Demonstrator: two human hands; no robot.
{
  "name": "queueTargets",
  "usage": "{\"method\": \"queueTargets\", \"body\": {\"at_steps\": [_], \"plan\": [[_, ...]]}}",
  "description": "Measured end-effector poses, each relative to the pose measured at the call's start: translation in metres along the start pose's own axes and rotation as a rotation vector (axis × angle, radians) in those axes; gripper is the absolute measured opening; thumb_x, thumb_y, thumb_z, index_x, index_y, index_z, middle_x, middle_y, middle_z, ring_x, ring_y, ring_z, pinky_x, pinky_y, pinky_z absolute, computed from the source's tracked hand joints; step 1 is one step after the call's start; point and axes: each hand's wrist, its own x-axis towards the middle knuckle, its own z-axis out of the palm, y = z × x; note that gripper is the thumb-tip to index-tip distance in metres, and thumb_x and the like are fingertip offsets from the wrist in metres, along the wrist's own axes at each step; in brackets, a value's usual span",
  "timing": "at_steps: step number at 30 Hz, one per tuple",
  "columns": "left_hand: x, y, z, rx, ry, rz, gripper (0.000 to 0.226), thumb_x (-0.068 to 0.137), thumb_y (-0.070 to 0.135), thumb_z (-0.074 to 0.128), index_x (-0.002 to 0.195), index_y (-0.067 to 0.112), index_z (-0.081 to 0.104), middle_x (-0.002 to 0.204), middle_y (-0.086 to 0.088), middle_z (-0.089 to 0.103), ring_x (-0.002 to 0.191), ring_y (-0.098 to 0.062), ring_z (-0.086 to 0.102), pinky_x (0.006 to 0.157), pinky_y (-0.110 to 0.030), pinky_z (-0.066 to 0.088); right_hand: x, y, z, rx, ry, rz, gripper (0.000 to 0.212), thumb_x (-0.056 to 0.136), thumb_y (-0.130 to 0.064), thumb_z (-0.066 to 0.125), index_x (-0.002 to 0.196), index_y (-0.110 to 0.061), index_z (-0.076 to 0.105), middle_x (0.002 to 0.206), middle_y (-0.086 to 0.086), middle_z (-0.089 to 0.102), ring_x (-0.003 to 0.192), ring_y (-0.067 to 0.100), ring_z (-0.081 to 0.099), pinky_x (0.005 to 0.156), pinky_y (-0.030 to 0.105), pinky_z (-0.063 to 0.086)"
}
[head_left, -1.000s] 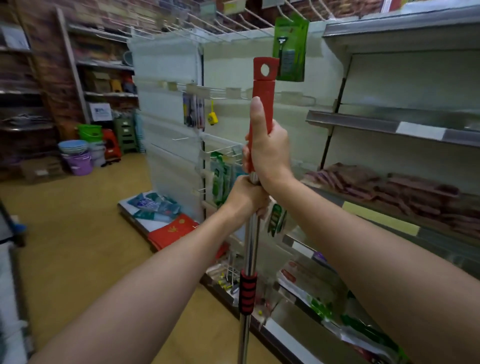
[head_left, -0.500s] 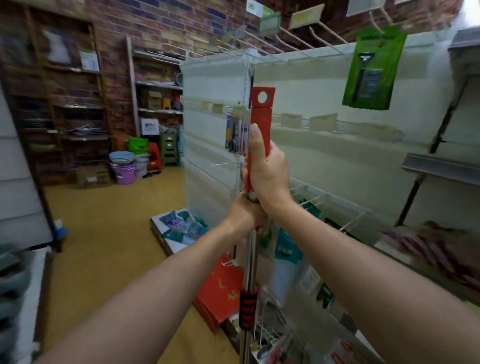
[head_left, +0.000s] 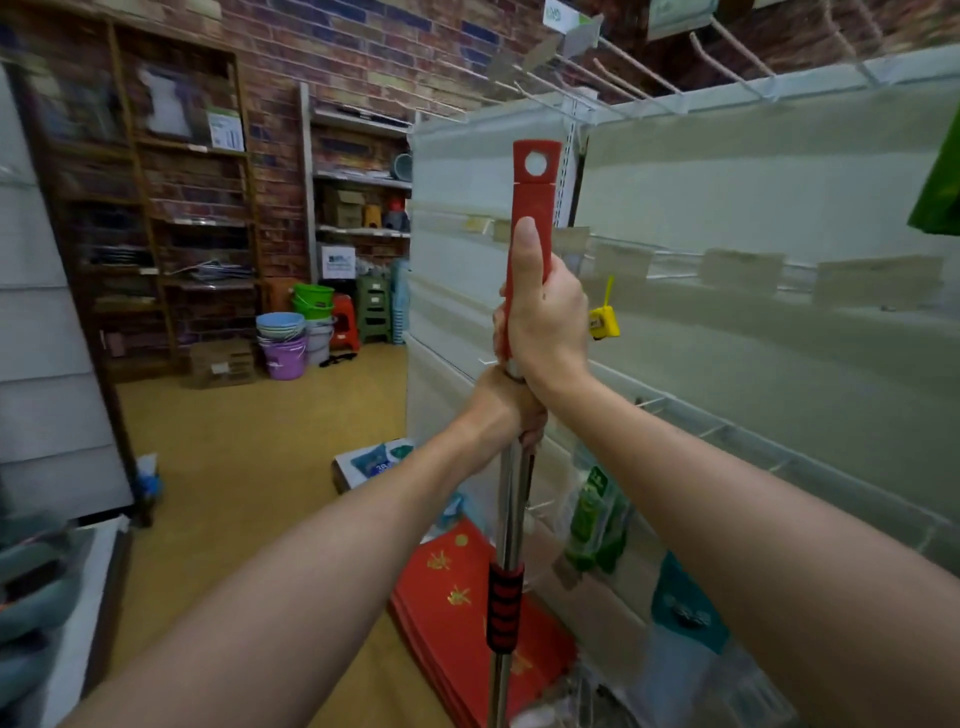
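Long steel pole with red plastic handle (head_left: 512, 499) stands upright, centre frame. The right hand (head_left: 545, 322) wraps the handle, thumb pointing twelve o'clock; the left hand (head_left: 501, 408) clasps the shaft at its six o'clock, touching.

Both hands grip an upright metal pole with a red plastic handle (head_left: 534, 208). The right hand (head_left: 545, 317) wraps the red part, thumb lying straight up along it; the left hand (head_left: 501, 410) clasps the steel shaft just below, touching the right.
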Motion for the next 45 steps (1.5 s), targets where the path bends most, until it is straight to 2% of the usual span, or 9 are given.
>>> {"method": "queueTargets", "body": {"at_steps": [11,20,25,35,41,45], "plan": [[0.154,-0.034,-0.133,0.045,-0.134,0.007,0.036,0.085,-0.009,0.040,0.055,0.009,0.045,0.028,0.002,0.036,0.027,-0.014,0.034,0.043,-0.027,0.033,0.107,0.066,0.148,-0.049,0.156,0.041,0.047,0.094,-0.055,0.038,0.074,-0.014,0.049,0.054,0.003,0.051,0.039,0.013,0.051,0.042,0.027,0.044],[0.264,-0.059,-0.219,-0.007,-0.196,-0.010,0.036,0.088,-0.010,0.034,0.058,0.009,0.040,0.030,0.003,0.033,0.027,-0.013,0.030,0.037,-0.021,0.033,0.189,0.128,0.246,-0.041,0.208,0.057,0.045,0.095,-0.053,0.038,0.076,-0.013,0.048,0.054,0.003,0.050,0.038,0.012,0.049,0.039,0.024,0.041],[0.332,-0.087,-0.256,-0.023,-0.186,-0.008,0.035,0.088,-0.010,0.034,0.060,0.009,0.041,0.031,0.002,0.032,0.027,-0.013,0.029,0.035,-0.017,0.031,0.236,0.180,0.293,-0.037,0.191,0.053,0.046,0.095,-0.054,0.038,0.078,-0.012,0.048,0.055,0.003,0.051,0.039,0.011,0.050,0.039,0.023,0.041],[0.476,-0.108,-0.311,0.017,-0.181,-0.021,0.033,0.088,-0.007,0.032,0.062,0.010,0.041,0.031,0.002,0.032,0.030,-0.015,0.030,0.038,-0.021,0.034,0.354,0.262,0.365,-0.118,0.199,0.037,0.046,0.094,-0.057,0.037,0.078,-0.015,0.048,0.059,0.003,0.053,0.043,0.014,0.054,0.041,0.025,0.044],[0.541,-0.120,-0.332,-0.020,-0.271,-0.019,0.030,0.089,-0.006,0.031,0.065,0.011,0.039,0.039,-0.003,0.028,0.032,-0.017,0.027,0.038,-0.020,0.034,0.404,0.297,0.392,-0.182,0.251,0.045,0.051,0.093,-0.059,0.036,0.081,-0.012,0.048,0.061,0.004,0.053,0.045,0.017,0.055,0.040,0.023,0.042],[0.582,-0.133,-0.345,-0.060,-0.352,-0.038,0.031,0.088,-0.005,0.029,0.063,0.012,0.037,0.036,-0.001,0.027,0.030,-0.016,0.026,0.037,-0.019,0.032,0.432,0.318,0.412,-0.223,0.321,0.059,0.052,0.093,-0.060,0.036,0.074,-0.013,0.046,0.058,0.005,0.050,0.043,0.019,0.053,0.039,0.024,0.041]]}}
